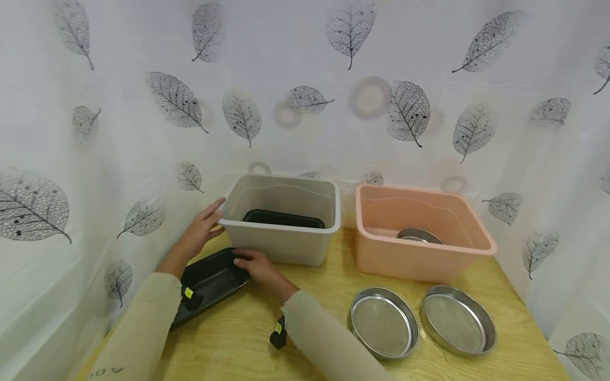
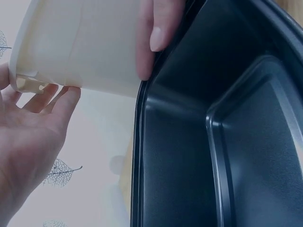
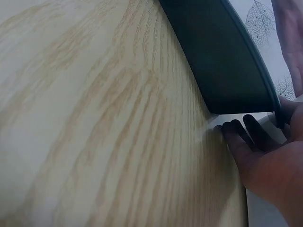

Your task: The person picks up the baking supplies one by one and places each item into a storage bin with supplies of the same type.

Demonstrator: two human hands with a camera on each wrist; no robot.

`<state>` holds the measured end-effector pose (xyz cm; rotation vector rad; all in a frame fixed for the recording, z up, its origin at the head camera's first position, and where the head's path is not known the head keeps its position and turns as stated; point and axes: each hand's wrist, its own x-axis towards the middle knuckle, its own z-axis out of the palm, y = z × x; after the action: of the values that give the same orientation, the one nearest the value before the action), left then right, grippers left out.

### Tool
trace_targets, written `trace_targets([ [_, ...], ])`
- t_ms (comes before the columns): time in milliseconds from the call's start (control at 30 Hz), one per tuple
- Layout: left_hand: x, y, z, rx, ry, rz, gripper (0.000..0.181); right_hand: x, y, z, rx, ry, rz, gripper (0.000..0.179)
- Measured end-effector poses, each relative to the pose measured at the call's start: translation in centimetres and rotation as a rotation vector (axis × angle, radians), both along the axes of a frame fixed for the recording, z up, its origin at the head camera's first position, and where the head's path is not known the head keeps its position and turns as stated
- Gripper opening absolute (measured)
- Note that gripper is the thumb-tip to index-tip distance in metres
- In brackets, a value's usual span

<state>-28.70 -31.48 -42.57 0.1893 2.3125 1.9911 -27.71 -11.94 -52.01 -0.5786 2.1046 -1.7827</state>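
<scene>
My left hand (image 1: 197, 235) is at the left end of the grey bin (image 1: 276, 243), its fingers hooked at the rim. In the left wrist view those fingers bend under the bin's rim (image 2: 16, 52). My right hand (image 1: 259, 269) pinches the far right corner of a long black baking pan (image 1: 214, 280), thumb over the rim and fingers outside it. The right wrist view shows the pan's outer side (image 3: 227, 61) tilted above the wood, with fingers (image 3: 241, 137) beneath its corner. Another black baking pan (image 1: 283, 218) lies inside the grey bin.
A pink bin (image 1: 410, 259) stands right of the grey one, holding a round metal pan (image 1: 419, 234). Two more round metal pans (image 1: 383, 324) (image 1: 459, 320) lie on the wooden table (image 1: 333, 280) in front. A leaf-print curtain (image 1: 305, 137) hangs behind and at both sides.
</scene>
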Motion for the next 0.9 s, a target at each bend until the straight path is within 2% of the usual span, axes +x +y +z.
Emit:
trace_targets([
  [367,-0.17,-0.16,-0.25,-0.020,0.010,-0.003,0.059,0.10,-0.64,-0.22,-0.034,-0.078,-0.024,0.032],
  [633,-0.11,-0.02,0.01,0.003,0.002,-0.015,0.060,0.16,-0.60,0.28,-0.011,-0.062,-0.028,0.035],
  [900,0.18,0.02,0.25,0.005,-0.003,-0.007,0.060,0.00,-0.45,0.62,0.050,-0.019,0.049,0.043],
])
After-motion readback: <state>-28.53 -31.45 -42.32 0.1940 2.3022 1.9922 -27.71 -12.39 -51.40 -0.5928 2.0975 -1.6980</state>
